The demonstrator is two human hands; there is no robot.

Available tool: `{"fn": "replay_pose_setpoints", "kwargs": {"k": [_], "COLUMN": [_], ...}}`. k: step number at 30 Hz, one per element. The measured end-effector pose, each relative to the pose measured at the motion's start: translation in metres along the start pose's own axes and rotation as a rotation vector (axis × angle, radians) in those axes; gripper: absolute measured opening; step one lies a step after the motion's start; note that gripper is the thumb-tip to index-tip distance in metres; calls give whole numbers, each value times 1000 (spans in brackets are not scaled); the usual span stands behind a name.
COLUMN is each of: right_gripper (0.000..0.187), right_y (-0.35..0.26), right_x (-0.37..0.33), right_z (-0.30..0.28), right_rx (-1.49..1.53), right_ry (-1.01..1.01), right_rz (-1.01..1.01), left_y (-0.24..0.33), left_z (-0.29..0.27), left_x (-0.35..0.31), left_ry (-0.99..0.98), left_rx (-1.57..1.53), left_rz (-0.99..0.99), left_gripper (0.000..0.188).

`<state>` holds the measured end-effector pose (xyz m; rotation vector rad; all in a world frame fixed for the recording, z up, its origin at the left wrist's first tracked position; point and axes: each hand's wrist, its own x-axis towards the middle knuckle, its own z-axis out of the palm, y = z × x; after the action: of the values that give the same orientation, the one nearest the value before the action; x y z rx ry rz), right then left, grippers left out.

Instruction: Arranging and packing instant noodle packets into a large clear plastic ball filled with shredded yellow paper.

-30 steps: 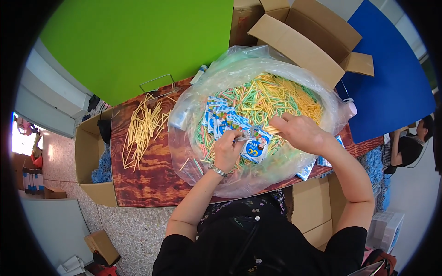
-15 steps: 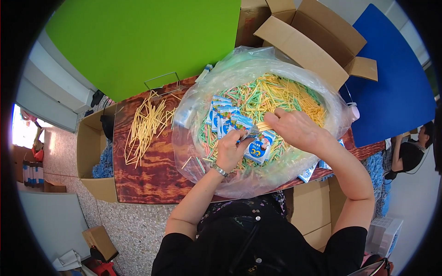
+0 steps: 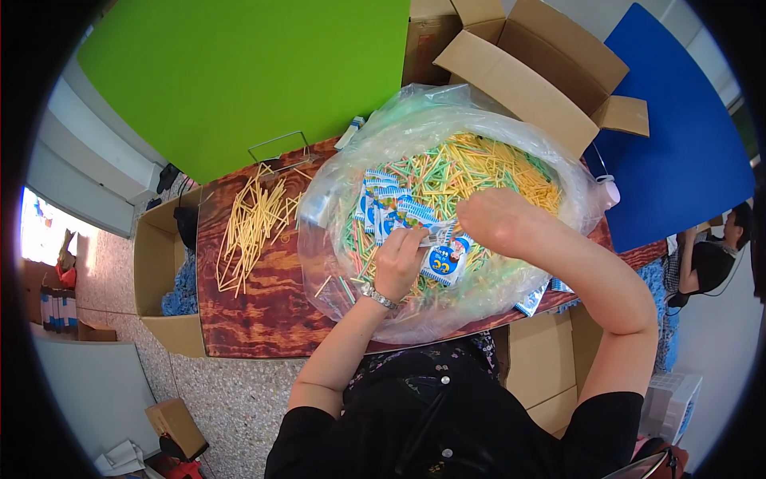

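A large clear plastic bag [image 3: 329,188] lies wide open on the table, filled with thin yellow, green and pink sticks [image 3: 447,172]. Over it, my left hand [image 3: 397,263], with a watch at the wrist, pinches a small silvery blue-and-white packet [image 3: 438,234]. My right hand [image 3: 495,219] is closed at that packet's right end, its fingertips turned away, so what they hold is hidden. Several blue-and-white packets [image 3: 389,206] lie overlapping on the sticks beyond my left hand. Another packet [image 3: 447,259] lies just below the held one.
Loose yellow sticks [image 3: 251,231] are heaped on the wood-patterned table [image 3: 255,327] at left, near a wire stand [image 3: 278,148]. An open carton [image 3: 527,80] stands behind the bag, between green [image 3: 247,72] and blue [image 3: 670,120] panels. Another person [image 3: 710,255] sits at far right.
My right hand has turned and come slightly nearer the held packet; the yellow sticks seen in its fingers before are now hidden. My left hand keeps its pinch on the packet.
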<state>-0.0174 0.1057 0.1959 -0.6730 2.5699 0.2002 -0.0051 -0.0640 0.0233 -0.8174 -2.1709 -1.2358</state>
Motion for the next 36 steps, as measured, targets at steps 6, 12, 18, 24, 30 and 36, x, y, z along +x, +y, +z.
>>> {"fn": "replay_pose_setpoints", "kwargs": {"k": [6,12,18,24,30,36], "right_gripper": [24,36,39,37,22,11], "right_y": [-17,13,29,39,46,44], "right_x": [-8,-10,16,32,37,17], "right_z": [4,33,147,170,178,167], "right_rx": [-24,351,284,556,563,406], "right_ry": [326,618,461,456,560,820], "right_rz": [-147,-79,221,306,280,177], "left_y": [2,-16,-38,-44,-40,-36], "left_z": [1,-10,-23,1,16,9], "left_x": [1,-13,-47,-53,-37,-43], "left_ry": [54,-91,-288,-244,-107,-87], "left_rx": [-113,-385,-328,49,166,180], "left_rz": [-30,-352,-575,-458,-467,-389], "left_gripper": [26,20,19,27,30,45]}}
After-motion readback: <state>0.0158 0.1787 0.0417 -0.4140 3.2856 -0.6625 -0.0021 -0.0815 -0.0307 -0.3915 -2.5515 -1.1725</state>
